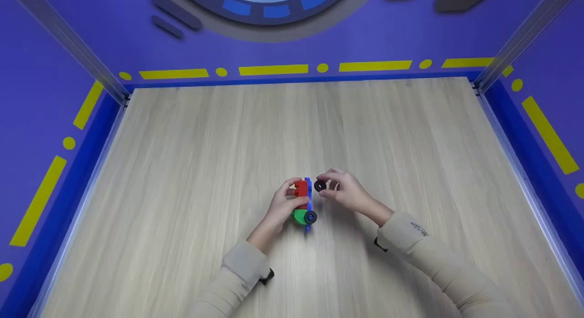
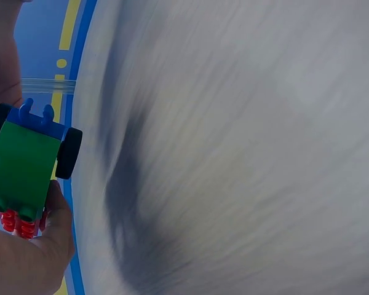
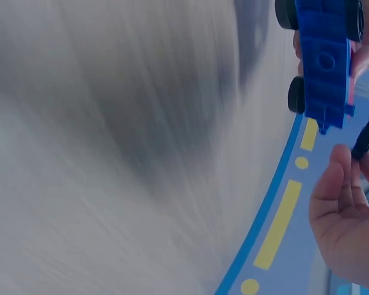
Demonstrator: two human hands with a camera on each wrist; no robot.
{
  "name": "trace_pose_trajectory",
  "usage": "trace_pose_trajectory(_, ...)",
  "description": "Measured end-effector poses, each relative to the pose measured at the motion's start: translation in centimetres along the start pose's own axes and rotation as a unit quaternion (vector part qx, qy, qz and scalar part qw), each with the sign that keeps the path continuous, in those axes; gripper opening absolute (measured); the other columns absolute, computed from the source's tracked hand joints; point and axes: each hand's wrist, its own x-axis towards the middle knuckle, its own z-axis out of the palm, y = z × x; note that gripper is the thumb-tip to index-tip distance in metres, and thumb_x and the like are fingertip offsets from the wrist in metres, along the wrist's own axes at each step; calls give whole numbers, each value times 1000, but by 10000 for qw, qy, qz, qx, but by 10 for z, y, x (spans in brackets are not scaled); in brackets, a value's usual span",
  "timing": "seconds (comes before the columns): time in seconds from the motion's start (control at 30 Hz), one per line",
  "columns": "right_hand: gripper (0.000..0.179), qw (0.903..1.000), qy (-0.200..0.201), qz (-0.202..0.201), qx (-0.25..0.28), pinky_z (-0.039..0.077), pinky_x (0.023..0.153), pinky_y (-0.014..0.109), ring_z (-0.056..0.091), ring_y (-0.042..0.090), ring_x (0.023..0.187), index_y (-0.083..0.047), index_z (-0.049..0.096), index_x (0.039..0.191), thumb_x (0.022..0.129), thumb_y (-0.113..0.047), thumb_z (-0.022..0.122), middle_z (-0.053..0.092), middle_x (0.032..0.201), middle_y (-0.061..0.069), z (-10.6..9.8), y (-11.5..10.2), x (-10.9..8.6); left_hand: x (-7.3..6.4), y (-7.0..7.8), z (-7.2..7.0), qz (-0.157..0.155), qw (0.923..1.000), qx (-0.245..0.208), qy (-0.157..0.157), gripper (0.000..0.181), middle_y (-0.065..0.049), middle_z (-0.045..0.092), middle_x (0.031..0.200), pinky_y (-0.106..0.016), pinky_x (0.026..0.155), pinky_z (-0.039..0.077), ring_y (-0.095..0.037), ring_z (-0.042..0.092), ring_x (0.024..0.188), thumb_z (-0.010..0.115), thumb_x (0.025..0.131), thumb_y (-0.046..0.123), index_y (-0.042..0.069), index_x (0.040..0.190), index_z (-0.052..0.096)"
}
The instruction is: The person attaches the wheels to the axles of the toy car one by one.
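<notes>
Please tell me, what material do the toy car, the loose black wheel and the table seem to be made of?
Toy car: apparently smooth, hard plastic in saturated red, green and blue. Loose wheel: black, matte, plastic or rubber; unclear. Table: pale wood grain, possibly laminate.

On the pale wood-grain bench [image 1: 191,163], the left hand [image 1: 284,207] holds a small toy car built of red, green and blue plastic blocks [image 1: 303,204], turned on its side, with one black wheel [image 1: 310,216] showing at its near end. The right hand [image 1: 345,190] pinches a loose black ring-shaped wheel [image 1: 320,186] just beside the car's far end. Both forearms wear beige sleeves [image 1: 246,268]. Purple walls with yellow dashes [image 1: 273,70] surround the bench.
</notes>
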Motion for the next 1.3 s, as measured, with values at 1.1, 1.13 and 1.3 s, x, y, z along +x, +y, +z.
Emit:
trace_pose_trajectory(1.1,29,9614,957,-1483,-2110,44,55,21,60,12,72,-8,60,99,74,-19,69,64,86,3,23,-1,-4,-2,0,0,189,9995,-143,-185,55,-12,46,106,-25,74,41,-20,49,94,64,78,15,16,128,42)
trace_pose_trajectory(1.13,29,9600,972,-1501,-2154,44,55,21,60,12,72,-8,60,99,74,-19,69,65,85,3,23,-1,-4,-2,0,0,189,9996,-127,-185,54,-11,46,106,-25,74,41,-20,49,94,64,78,15,16,128,43)
trace_pose_trajectory(1.3,27,9576,1010,-1519,-2229,45,55,22,60,12,72,-8,60,98,75,-20,68,64,84,3,24,-1,-4,-2,1,1,230,9995,-78,-214,54,-11,47,106,-25,73,42,-20,50,93,63,78,14,16,128,43)
